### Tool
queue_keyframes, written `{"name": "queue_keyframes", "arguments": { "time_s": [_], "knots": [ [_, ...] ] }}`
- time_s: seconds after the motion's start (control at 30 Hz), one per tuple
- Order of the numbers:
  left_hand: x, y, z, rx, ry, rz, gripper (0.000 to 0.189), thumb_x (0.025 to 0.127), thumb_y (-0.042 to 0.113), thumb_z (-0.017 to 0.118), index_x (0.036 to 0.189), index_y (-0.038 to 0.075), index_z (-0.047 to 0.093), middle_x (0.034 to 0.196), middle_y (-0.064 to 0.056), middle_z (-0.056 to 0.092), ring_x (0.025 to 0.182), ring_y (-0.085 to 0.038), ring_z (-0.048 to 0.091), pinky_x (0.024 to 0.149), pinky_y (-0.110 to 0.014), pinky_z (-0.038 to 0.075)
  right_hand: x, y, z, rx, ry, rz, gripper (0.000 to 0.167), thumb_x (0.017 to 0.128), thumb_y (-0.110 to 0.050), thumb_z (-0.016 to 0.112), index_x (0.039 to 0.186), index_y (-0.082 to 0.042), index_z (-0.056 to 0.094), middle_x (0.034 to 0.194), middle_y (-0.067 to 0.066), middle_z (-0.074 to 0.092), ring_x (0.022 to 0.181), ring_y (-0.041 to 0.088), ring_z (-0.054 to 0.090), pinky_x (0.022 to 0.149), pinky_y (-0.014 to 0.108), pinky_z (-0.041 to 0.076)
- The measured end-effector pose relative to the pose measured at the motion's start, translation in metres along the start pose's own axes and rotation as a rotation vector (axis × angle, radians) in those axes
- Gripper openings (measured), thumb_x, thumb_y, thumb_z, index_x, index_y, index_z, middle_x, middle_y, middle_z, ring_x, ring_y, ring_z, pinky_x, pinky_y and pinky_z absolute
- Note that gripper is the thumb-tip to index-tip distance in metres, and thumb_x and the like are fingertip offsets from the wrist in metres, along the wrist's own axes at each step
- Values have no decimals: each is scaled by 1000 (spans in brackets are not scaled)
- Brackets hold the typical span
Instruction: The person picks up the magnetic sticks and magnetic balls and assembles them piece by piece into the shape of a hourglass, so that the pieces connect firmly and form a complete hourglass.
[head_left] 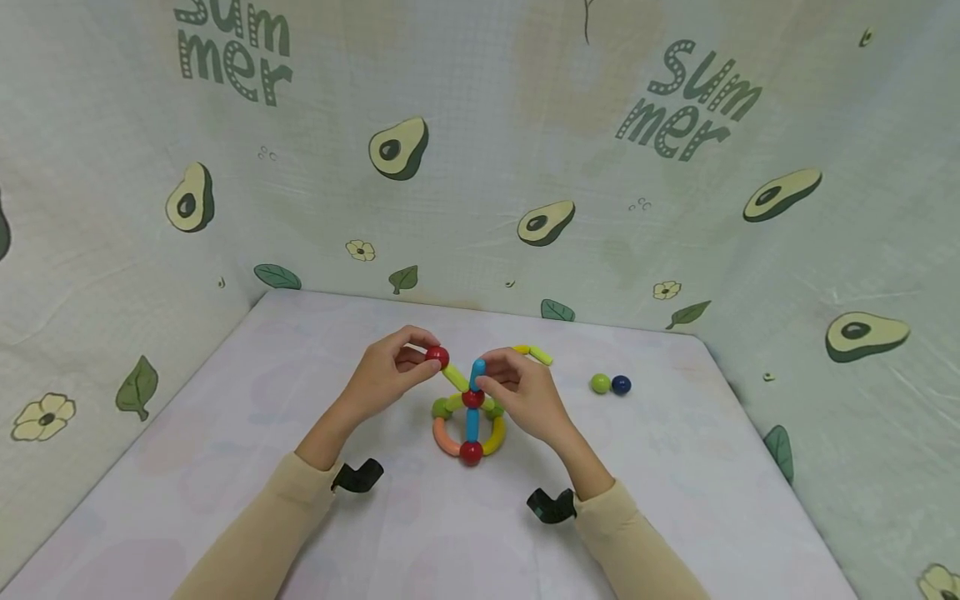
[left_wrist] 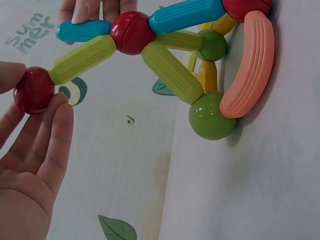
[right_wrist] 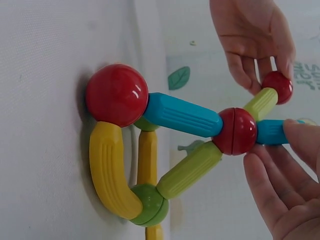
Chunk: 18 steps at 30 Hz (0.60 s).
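A toy structure of rods and balls stands on the table. Its base is a ring with an orange curved rod (left_wrist: 252, 65), a yellow curved rod (right_wrist: 108, 170), a red ball (head_left: 471, 452) and green balls (left_wrist: 212, 116). Straight rods rise from it to a central red ball (right_wrist: 234, 131). My left hand (head_left: 382, 372) pinches another red ball (left_wrist: 34, 90) at the end of a light-green rod (left_wrist: 82, 60), which meets the central ball. With thumb and fingers, my right hand (head_left: 527, 392) grips a blue rod (head_left: 478, 371) that also meets the central ball.
Behind my right hand lie a yellow curved piece (head_left: 521, 349) and a light-green rod (head_left: 540, 356). Farther right, a green ball (head_left: 601, 383) and a dark blue ball (head_left: 621, 385) sit side by side. Patterned cloth (head_left: 465, 250) hangs behind the table.
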<state>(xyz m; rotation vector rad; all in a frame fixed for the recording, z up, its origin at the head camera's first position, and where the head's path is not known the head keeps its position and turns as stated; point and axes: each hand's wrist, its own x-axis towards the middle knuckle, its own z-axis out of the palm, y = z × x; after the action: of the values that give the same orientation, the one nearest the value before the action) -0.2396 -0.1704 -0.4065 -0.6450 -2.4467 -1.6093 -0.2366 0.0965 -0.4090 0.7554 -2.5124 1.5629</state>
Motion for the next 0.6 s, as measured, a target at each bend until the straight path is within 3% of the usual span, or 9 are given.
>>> {"name": "queue_keyframes", "arguments": {
  "time_s": [0.27, 0.6],
  "knots": [
    [0, 1, -3, -1, -21, -31, 32, 99, 26, 79, 126, 18, 65, 122, -2, 71, 100, -19, 74, 88, -27, 61, 0, 1, 0, -34, -13, -36, 28, 99, -14, 77, 126, -11, 70, 109, 2, 77, 95, 16, 75, 86, 29, 63],
    [0, 1, -4, -19, -41, -37, 31, 99, 26, 78, 125, 17, 65, 121, -3, 72, 98, -19, 74, 87, -28, 62, 0, 1, 0, -25, -10, -14, 29, 98, -12, 78, 126, -10, 69, 110, 3, 77, 95, 17, 75, 86, 28, 63]
  ]
}}
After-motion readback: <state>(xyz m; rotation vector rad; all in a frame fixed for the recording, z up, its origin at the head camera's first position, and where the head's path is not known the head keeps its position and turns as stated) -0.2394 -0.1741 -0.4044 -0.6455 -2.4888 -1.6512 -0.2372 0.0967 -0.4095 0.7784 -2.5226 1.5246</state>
